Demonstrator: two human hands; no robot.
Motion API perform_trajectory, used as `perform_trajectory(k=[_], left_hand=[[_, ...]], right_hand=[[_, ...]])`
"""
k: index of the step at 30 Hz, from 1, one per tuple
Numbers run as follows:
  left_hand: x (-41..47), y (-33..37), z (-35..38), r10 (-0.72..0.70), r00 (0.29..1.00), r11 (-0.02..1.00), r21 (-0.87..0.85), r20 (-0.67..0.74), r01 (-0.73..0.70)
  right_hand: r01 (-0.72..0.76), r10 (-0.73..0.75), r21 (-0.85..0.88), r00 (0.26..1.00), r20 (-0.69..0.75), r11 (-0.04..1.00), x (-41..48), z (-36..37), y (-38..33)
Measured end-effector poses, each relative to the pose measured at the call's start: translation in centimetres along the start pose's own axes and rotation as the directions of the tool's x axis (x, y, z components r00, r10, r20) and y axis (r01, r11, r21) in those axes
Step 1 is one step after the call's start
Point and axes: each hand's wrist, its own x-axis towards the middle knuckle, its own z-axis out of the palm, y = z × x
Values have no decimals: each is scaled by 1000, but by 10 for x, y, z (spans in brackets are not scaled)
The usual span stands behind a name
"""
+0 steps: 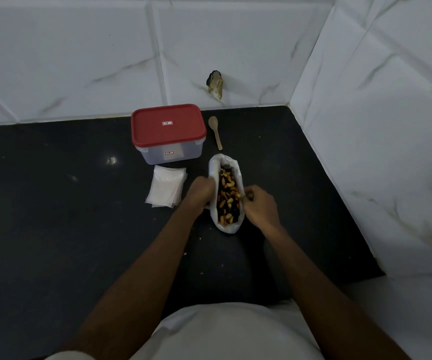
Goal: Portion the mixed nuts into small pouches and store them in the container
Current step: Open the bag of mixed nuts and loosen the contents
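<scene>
Behind and to the right, glossy white wall tiles (235,48) with faint grey marble veining, chipped at one dark ragged hole (214,84) low on the back wall. Below them, black polished stone tabletop (53,203), speckled, catching small glints of light. Toward the back of it, rectangular container (169,152) of clear plastic with rounded corners, closed by a flat red lid (168,124) bearing a small sticker. Just in front and to the right of the container, white thin-plastic bag (225,227), long and narrow, crinkled, mouth spread wide. Inside, mixed nuts (227,198), a lumpy heap of tan, yellow and dark pieces. Left of the bag, flat stack of small translucent white pouches (165,188), squarish, slightly fanned. Right of the container and beyond the bag, small pale wooden spoon (215,131), bowl toward the wall. Bag held between both hands: left hand (200,189) with fingers curled over the left rim, right hand (259,206) pinching the right rim with curled fingers. Pouches just beside the left hand; container and spoon well apart from both.
</scene>
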Motion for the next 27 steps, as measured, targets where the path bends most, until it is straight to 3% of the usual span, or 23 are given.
perform_trajectory(k=[3, 5, 8, 11, 16, 27], left_hand=[[8, -12, -1, 236, 962, 936, 300, -137, -186], [9, -20, -2, 432, 875, 849, 424, -217, -314], [10, -24, -4, 605, 778, 687, 606, -169, -402], [13, -22, -8, 559, 827, 639, 664, -53, -389], [17, -12, -15, 427, 904, 719, 598, 22, -354], [13, -17, -13, 451, 891, 789, 490, -53, -370]], right_hand=[[-1, 1, -32, 1000, 4, 999, 3, -1, -1], [-1, 2, -40, 1000, 11, 999, 4, -3, -2], [17, -17, -48, 1000, 4, 999, 9, -3, -5], [44, -44, -45, 999, -1, 998, 18, -2, -10], [81, -77, -129, 996, 36, 988, 30, -3, -19], [114, -117, -203, 993, -5, 972, 31, 5, -14]])
